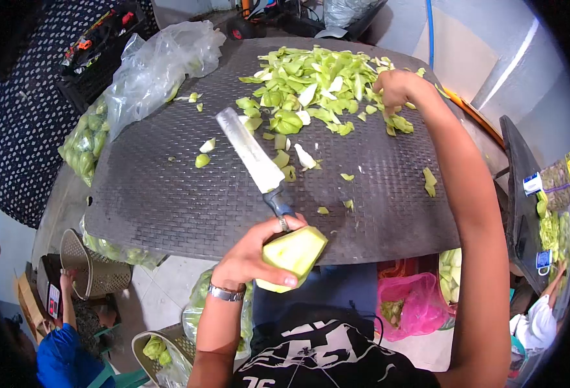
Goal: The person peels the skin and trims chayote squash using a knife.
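My left hand (259,253) is closed round a peeled pale green vegetable (292,256) at the table's near edge. The same hand also holds a knife (254,155) by its dark handle, with the wide blade pointing up and left over the table. At the back right, my right hand (396,89) reaches down to the edge of a big pile of green peelings (317,84). Its fingers are curled, and what they hold, if anything, is hidden. Loose peel pieces (303,156) lie between the pile and the knife.
The dark woven table (162,194) has a clear plastic bag (162,68) at its back left. Below the near edge are a pink bag (409,310) and a basket (94,265). A person in blue (71,355) is at the lower left, another in white (536,323) at the right.
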{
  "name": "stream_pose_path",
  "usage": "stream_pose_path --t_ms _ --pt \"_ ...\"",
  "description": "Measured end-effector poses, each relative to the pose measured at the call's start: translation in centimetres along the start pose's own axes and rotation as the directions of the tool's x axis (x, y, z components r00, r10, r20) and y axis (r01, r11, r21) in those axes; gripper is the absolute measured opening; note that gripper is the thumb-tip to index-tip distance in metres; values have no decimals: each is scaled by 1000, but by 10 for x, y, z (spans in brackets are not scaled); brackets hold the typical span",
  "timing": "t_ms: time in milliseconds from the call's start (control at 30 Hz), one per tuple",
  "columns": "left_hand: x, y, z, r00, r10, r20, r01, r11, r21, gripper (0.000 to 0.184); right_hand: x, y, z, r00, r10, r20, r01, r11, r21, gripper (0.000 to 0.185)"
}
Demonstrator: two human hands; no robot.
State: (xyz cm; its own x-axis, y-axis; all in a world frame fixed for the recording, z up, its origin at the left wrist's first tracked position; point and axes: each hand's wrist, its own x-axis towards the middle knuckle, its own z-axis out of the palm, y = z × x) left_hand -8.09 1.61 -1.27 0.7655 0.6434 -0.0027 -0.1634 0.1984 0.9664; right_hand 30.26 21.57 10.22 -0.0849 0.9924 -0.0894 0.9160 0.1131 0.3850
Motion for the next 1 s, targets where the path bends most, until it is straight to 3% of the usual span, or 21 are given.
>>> stream_pose_path --t_ms 67,100,167,200,267,333,400,433,533,567,667,700,800,833,867,933,1000 --pt "4 8 16 1000 -16 9 16 999 -29 79 -12 6 29 922 127 -366 -66 982 176 20" --pt "6 8 21 1000 -5 8 5 1000 -19 79 -19 4 34 869 182 -460 -64 964 259 27" --pt "13 8 30 999 20 50 -23 998 63 79 -68 -45 -9 971 154 -180 -4 771 637 35" --pt "19 13 34 996 16 89 -26 994 110 79 -91 -67 -22 997 -68 -43 77 641 764 37" --pt "28 20 47 986 -2 167 -32 980 199 78 -130 -114 -9 931 -338 136 -72 196 978 33" --pt "35 22 59 974 -94 207 51 978 202 80 -163 -149 16 922 -382 60 -154 -221 963 30" --pt "38 18 71 967 -126 222 86 980 182 82 -180 -151 26 934 -345 93 -255 -462 849 26" --pt "38 17 75 968 -127 218 91 982 167 82 -188 -151 31 937 -329 117 -297 -574 763 25" --pt "38 11 82 971 -123 203 106 990 93 81 -200 -155 45 964 -238 118 -257 -714 651 22" --pt "37 5 84 976 -116 184 111 993 38 81 -200 -152 44 963 -200 180 -269 -685 677 20" --pt "25 0 85 982 -144 125 170 956 -239 81 -187 -129 42 983 -127 136 -185 -604 775 18" --pt "20 -1 85 981 -163 108 191 918 -348 81 -181 -119 35 986 -110 124 -163 -506 847 18" --pt "11 -26 76 987 -44 152 143 660 -738 73 -154 -90 26 997 -13 70 -71 -206 976 28" --pt "13 -26 81 993 -7 117 99 580 -808 75 -146 -81 25 987 10 157 -155 -130 979 30" --pt "9 -20 89 1000 -18 3 12 540 -841 74 -140 -71 27 969 41 243 -240 -57 969 32" --pt "10 -8 94 978 -112 -178 -116 419 -901 72 -139 -59 35 959 91 267 -274 79 958 45" --pt "12 -2 94 901 -228 -369 -238 450 -860 69 -148 -52 41 936 178 305 -337 197 921 53"
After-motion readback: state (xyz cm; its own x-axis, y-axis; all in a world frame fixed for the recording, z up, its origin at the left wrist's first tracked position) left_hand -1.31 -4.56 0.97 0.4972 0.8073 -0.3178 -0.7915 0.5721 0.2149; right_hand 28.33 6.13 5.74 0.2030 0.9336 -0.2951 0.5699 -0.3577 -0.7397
